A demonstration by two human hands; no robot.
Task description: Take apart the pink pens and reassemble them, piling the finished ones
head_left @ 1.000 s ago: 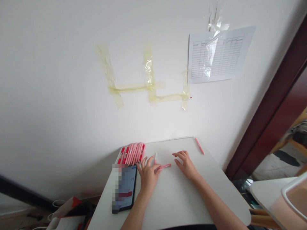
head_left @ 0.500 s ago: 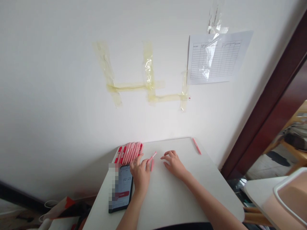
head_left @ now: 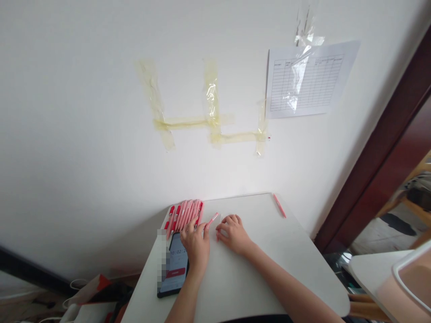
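My left hand (head_left: 195,244) pinches a slim pink pen part (head_left: 212,220) between thumb and fingers, its far end pointing up and right. Just right of it, my right hand (head_left: 234,233) has its fingers curled around a second pink pen part (head_left: 217,237), which is mostly hidden by the fingers. A thin whitish piece (head_left: 221,218) shows beside the right fingertips; what it is I cannot tell. Behind the left hand lies a row of several pink and red pens (head_left: 184,215) side by side at the table's back left corner.
A phone with a running timer (head_left: 177,262) lies left of my left wrist on the white table (head_left: 269,278). A single pink pen (head_left: 279,206) rests near the back right edge. The wall, with tape and a printed sheet (head_left: 306,83), borders the back. A pinkish bin (head_left: 411,278) stands at right.
My right hand has moved left and closed its fingers around the pink part that lay on the table. The left hand still holds its pen part. The view has shifted slightly.
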